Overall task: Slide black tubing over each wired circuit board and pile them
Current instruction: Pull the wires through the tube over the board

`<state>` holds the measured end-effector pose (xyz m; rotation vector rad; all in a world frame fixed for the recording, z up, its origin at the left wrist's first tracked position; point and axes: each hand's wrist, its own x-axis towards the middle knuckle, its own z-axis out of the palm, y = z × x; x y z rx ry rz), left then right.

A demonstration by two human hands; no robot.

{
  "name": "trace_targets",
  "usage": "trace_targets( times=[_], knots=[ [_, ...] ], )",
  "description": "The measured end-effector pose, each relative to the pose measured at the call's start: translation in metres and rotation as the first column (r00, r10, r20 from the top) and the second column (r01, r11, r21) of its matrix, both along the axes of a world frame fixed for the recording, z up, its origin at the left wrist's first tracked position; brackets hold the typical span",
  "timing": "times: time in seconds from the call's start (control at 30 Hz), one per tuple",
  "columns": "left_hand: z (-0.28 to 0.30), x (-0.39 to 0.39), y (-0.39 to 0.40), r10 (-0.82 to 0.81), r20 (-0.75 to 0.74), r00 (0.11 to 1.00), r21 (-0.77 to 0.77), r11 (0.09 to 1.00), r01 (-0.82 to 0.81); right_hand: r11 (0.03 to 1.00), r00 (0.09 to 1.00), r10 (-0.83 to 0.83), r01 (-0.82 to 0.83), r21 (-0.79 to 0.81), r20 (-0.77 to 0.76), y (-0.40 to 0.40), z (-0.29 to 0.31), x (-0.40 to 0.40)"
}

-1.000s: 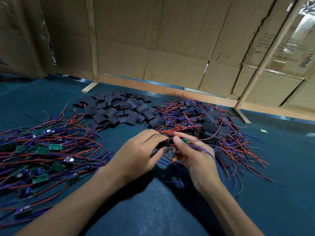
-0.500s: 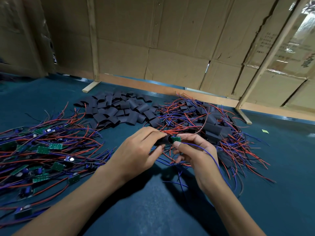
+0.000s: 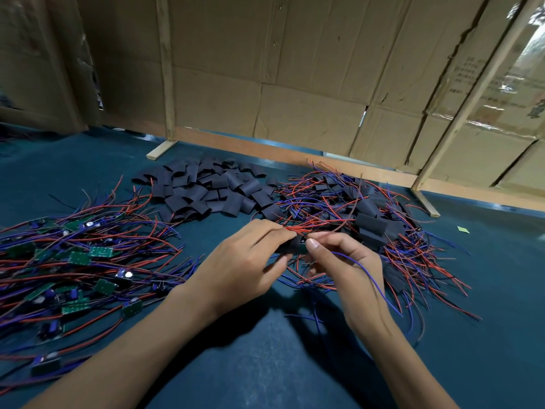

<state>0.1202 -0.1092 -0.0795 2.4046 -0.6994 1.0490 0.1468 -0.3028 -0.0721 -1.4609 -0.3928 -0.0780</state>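
Board now nearly sleeved; tubing [image 3: 287, 247] in left grip [image 3: 244, 261].

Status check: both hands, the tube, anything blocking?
Left hand grips black tube. Right hand pinches the board at the tube's mouth, nearly hidden. Nothing blocking; loose wires only.

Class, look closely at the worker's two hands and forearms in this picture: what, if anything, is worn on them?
Nothing is worn. The left hand and right hand are bare: no gloves, rings or bands are visible. Both forearms are uncovered as far as the picture's lower edge, with no sleeve, watch or wrist strap in sight. A short, unpainted nail shows on the right hand.
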Motion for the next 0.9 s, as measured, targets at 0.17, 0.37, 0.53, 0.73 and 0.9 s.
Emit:
trace_targets(
  times=[0.17,0.37,0.53,0.73,0.9],
  knots=[
    [0.0,0.0,-0.007,-0.03,0.037,0.999,0.014,0.999,0.029,0.978,0.975,0.113,-0.075,0.195,-0.194,0.004,-0.002,-0.001],
    [0.01,0.004,-0.009,-0.016,0.053,0.998,0.055,0.998,0.013,0.972,0.964,0.135,-0.084,0.22,-0.228,0.008,0.003,-0.002],
    [0.024,0.011,0.0,-0.031,-0.191,0.981,-0.085,0.996,0.015,0.88,0.961,0.023,0.112,0.462,-0.277,-0.01,0.019,0.011],
    [0.036,0.077,0.074,0.531,-0.438,0.725,0.373,0.841,-0.391,0.829,0.899,0.003,0.243,0.504,-0.438,-0.044,0.025,0.029],
    [0.014,0.116,0.086,0.631,-0.558,0.539,0.543,0.769,-0.337,0.985,0.887,-0.113,0.161,0.07,-0.447,-0.03,0.018,0.019]
  ],
)
